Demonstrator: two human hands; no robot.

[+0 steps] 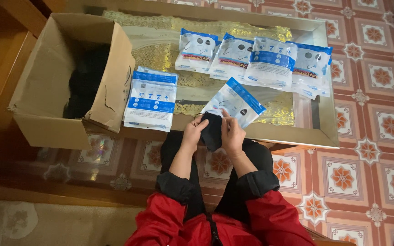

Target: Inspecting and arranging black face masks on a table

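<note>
My left hand [192, 133] and my right hand [231, 132] both grip a black face mask [212, 132] between them, just over the near edge of a glass-topped table [297, 132]. The mask's upper end reaches the open mouth of a white and blue plastic pouch [238, 101] that lies tilted on the table right in front of my hands. A row of several similar filled pouches [256, 59] lies across the far side of the table. A stack of such pouches [152, 99] rests face down to the left.
An open cardboard box [46, 91] with dark contents [85, 82] stands at the table's left end. A gold lace cloth [160, 54] lies under the glass. The floor has patterned red and white tiles [370, 173]. My sleeves are red with black cuffs.
</note>
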